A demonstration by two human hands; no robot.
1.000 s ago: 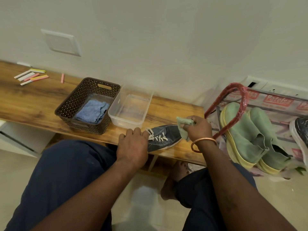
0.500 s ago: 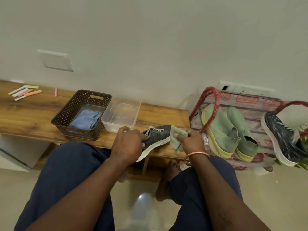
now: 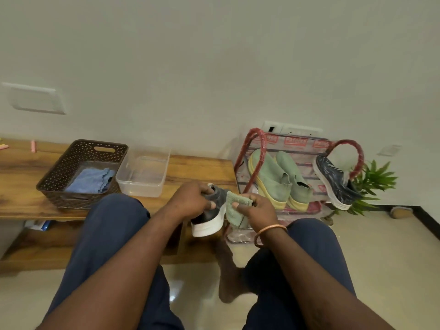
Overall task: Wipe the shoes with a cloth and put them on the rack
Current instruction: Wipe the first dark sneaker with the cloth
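Left hand (image 3: 190, 201) fingers grip the dark shoe (image 3: 210, 219), right hand (image 3: 258, 210) fingers the green cloth (image 3: 234, 209); the basket (image 3: 56, 172) on the surface (image 3: 197, 169) holds a blue cloth (image 3: 89, 179).

shoe (image 3: 210, 220): matt dark cloth upper, smooth white sole | cloth (image 3: 234, 210): nubby green fabric | bench (image 3: 200, 167): grained wood | basket (image 3: 78, 148) at 9 o'clock: perforated brown plastic | tub (image 3: 142, 186): clear glossy plastic | floor (image 3: 381, 258): glossy

Red labels (image 3: 295, 141) with white lettering are seen repeated along the clear wrapping at the back of the red-framed shoe rack (image 3: 260, 145), at 3 o'clock in the view. The label at the rack's 12 o'clock edge is read roughly as "Pateisa", its letters blurred. Its neighbours at 11 and 1 o'clock are partly hidden and cannot be made out.
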